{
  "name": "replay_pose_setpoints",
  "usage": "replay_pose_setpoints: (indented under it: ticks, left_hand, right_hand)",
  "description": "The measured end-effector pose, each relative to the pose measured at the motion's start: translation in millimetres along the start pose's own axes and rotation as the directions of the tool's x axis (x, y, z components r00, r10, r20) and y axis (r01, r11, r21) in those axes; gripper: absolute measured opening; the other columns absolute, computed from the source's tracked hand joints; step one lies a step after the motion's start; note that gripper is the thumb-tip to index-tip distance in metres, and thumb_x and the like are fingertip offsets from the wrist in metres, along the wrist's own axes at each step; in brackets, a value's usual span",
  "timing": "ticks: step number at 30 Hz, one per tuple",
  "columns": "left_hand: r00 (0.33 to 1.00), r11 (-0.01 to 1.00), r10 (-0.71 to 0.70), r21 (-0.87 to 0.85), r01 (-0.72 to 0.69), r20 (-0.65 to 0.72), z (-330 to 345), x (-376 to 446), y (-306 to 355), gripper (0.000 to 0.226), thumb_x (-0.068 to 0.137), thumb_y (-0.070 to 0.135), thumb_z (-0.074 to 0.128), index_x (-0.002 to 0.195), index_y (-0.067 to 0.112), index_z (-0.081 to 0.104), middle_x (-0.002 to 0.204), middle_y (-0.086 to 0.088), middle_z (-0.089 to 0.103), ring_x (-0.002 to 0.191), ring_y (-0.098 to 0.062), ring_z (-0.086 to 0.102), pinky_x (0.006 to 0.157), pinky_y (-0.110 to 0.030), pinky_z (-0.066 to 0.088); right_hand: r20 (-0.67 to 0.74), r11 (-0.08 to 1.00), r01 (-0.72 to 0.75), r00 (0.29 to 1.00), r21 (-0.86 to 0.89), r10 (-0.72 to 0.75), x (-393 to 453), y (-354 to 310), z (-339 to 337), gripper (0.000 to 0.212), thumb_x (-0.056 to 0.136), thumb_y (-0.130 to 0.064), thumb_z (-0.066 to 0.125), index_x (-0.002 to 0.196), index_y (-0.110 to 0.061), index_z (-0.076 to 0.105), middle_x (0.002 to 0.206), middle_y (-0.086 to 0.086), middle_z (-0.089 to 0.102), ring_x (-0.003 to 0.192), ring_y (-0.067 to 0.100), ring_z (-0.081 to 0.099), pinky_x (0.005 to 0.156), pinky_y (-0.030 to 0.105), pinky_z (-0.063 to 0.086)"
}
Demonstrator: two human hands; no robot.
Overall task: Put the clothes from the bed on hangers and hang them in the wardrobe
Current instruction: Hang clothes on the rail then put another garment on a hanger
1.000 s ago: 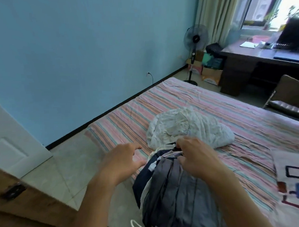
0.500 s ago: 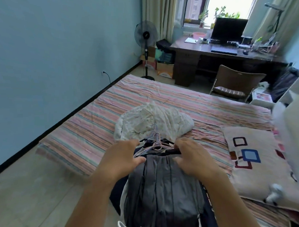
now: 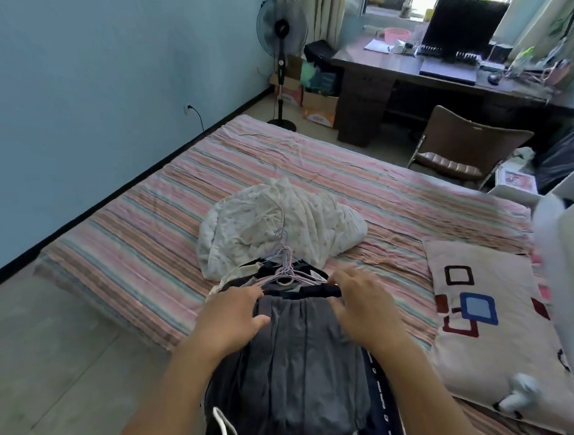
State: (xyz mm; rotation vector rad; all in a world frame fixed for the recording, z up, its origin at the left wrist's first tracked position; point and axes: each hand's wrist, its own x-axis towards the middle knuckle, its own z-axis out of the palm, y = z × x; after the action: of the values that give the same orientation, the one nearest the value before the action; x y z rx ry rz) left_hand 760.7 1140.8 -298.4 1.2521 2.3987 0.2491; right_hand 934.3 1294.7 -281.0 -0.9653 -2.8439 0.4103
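Note:
A pile of dark clothes on hangers [image 3: 296, 374] lies over the near edge of the striped bed [image 3: 142, 243], a grey garment on top. Several thin pale hanger hooks [image 3: 285, 260] stick out at its far end. My left hand [image 3: 232, 313] holds the top left corner of the pile, fingers curled over its edge and thumb on the grey cloth. My right hand [image 3: 358, 299] holds the top right corner the same way. A crumpled white garment [image 3: 279, 227] lies on the bed just beyond the hooks. The wardrobe is out of view.
A patterned pillow [image 3: 487, 313] lies on the bed to the right. Beyond the bed stand a fan [image 3: 280, 30], a desk [image 3: 404, 77] with a monitor, and a brown chair [image 3: 463, 147]. Tiled floor [image 3: 55, 359] runs along the bed's left side.
My left hand came onto the pile's left corner beside the right hand. The view swung right from the blue wall toward the desk, and the hanger hooks came into sight.

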Motion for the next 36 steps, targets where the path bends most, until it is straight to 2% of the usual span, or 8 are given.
replay_pose_setpoints:
  ticks: [4, 8, 12, 16, 19, 24, 31, 36]
  left_hand:
    - [0.999, 0.999, -0.036, -0.007, 0.037, 0.032, 19.0, 49.2, 6.6, 0.044, 0.091, 0.044, 0.060, 0.130, 0.025, 0.054, 0.117, 0.000, 0.064, 0.107, -0.024, 0.060, 0.080, -0.034, 0.047]
    - [0.997, 0.998, -0.055, 0.019, 0.055, 0.048, 40.7, 93.7, 8.2, 0.038, 0.091, 0.042, 0.059, 0.123, 0.021, 0.058, 0.119, 0.000, 0.065, 0.109, -0.024, 0.059, 0.087, -0.037, 0.049]
    - [0.994, 0.994, -0.098, 0.051, 0.096, 0.044, 65.1, 131.1, -2.1, 0.032, 0.092, 0.040, 0.059, 0.116, 0.020, 0.062, 0.110, 0.000, 0.067, 0.104, -0.024, 0.061, 0.075, -0.033, 0.044]
    - [0.986, 0.984, -0.166, 0.072, 0.164, 0.032, 90.0, 163.7, -24.8, 0.032, 0.093, 0.038, 0.058, 0.118, 0.019, 0.064, 0.116, -0.003, 0.067, 0.108, -0.026, 0.061, 0.083, -0.036, 0.051]
    - [0.978, 0.974, -0.207, 0.099, 0.203, 0.033, 107.2, 192.9, -43.3, 0.031, 0.094, 0.037, 0.057, 0.117, 0.019, 0.064, 0.111, -0.004, 0.068, 0.104, -0.027, 0.063, 0.080, -0.037, 0.053]
    - [0.963, 0.964, -0.251, 0.115, 0.239, 0.102, 140.2, 243.7, -67.9, 0.023, 0.093, 0.036, 0.058, 0.110, 0.021, 0.065, 0.107, -0.003, 0.069, 0.099, -0.026, 0.063, 0.077, -0.037, 0.052]
    - [0.939, 0.960, -0.279, 0.060, 0.272, 0.200, 201.7, 294.5, -96.3, 0.032, 0.091, 0.030, 0.062, 0.120, 0.017, 0.062, 0.118, -0.005, 0.066, 0.107, -0.028, 0.061, 0.080, -0.038, 0.050]
    - [0.953, 0.967, -0.240, 0.131, 0.218, 0.185, 243.8, 320.3, -115.7, 0.048, 0.087, 0.028, 0.068, 0.128, 0.013, 0.049, 0.130, -0.006, 0.052, 0.124, -0.026, 0.046, 0.098, -0.040, 0.044]
  right_hand:
    - [0.114, 1.000, 0.020, 0.993, -0.004, -0.019, 34.9, 35.1, 17.8, 0.022, 0.093, -0.025, 0.056, 0.114, -0.018, 0.058, 0.115, -0.001, 0.059, 0.106, 0.022, 0.054, 0.083, 0.034, 0.046]
    - [0.183, 1.000, 0.023, 0.983, -0.001, -0.023, 65.4, 65.8, 38.3, 0.032, 0.093, -0.023, 0.057, 0.124, -0.018, 0.055, 0.117, 0.000, 0.061, 0.108, 0.023, 0.055, 0.080, 0.033, 0.044]
    - [0.247, 0.999, 0.010, 0.969, -0.032, -0.002, 93.7, 93.7, 63.8, 0.018, 0.093, -0.023, 0.056, 0.110, -0.017, 0.058, 0.111, 0.000, 0.060, 0.101, 0.022, 0.056, 0.073, 0.032, 0.043]
    - [0.275, 0.997, -0.011, 0.961, -0.070, 0.030, 121.6, 118.0, 94.5, 0.015, 0.091, -0.020, 0.055, 0.105, -0.017, 0.059, 0.105, -0.001, 0.061, 0.095, 0.023, 0.057, 0.066, 0.031, 0.036]
    - [0.298, 0.998, -0.040, 0.953, -0.056, 0.055, 142.7, 138.2, 123.8, 0.013, 0.090, -0.019, 0.054, 0.102, -0.017, 0.059, 0.103, -0.001, 0.061, 0.095, 0.023, 0.057, 0.065, 0.032, 0.036]
    - [0.359, 0.995, -0.099, 0.928, -0.029, 0.103, 172.3, 169.7, 178.9, 0.023, 0.087, -0.013, 0.056, 0.109, -0.016, 0.060, 0.110, 0.003, 0.062, 0.104, 0.026, 0.058, 0.066, 0.033, 0.033]
    - [0.446, 0.993, -0.112, 0.887, -0.041, 0.119, 212.3, 213.4, 255.4, 0.030, 0.085, -0.011, 0.057, 0.114, -0.019, 0.057, 0.117, 0.002, 0.061, 0.109, 0.026, 0.056, 0.072, 0.035, 0.042]
    - [0.468, 0.996, -0.060, 0.880, -0.066, 0.084, 231.1, 232.9, 306.4, 0.045, 0.086, -0.011, 0.061, 0.130, -0.015, 0.049, 0.129, 0.006, 0.058, 0.118, 0.029, 0.052, 0.087, 0.038, 0.043]
